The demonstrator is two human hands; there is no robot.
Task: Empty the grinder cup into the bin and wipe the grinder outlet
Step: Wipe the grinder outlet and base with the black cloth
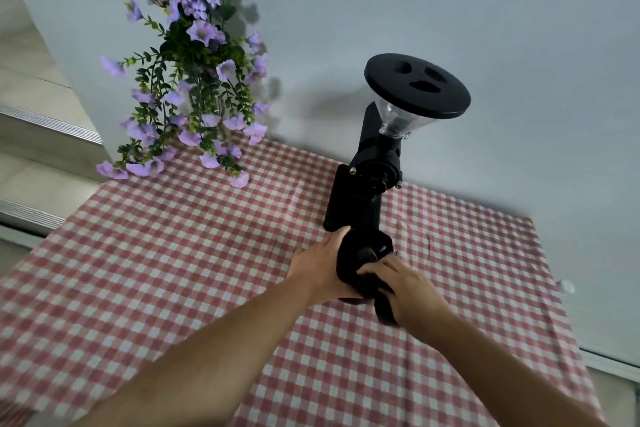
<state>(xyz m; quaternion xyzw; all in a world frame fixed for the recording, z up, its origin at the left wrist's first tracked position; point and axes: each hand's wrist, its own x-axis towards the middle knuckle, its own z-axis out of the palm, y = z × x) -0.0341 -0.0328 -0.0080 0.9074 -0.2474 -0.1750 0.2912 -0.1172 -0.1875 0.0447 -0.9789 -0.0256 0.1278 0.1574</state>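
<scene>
A black coffee grinder point(363, 180) stands at the back of the table, with a clear funnel hopper and a round black lid point(417, 87) on top. Just in front of its base is the black grinder cup point(363, 253), tilted so its dark opening faces me. My left hand point(318, 267) grips the cup's left side. My right hand point(405, 288) holds its right and lower side, fingers curled over the rim, with a black part sticking out below the palm. The grinder outlet is hidden behind the cup. No bin is in view.
A red-and-white checked cloth point(173, 270) covers the table. A glass vase of purple flowers point(194, 97) stands at the back left, against a white wall. Steps or a ledge point(41, 128) lie beyond the table's left edge.
</scene>
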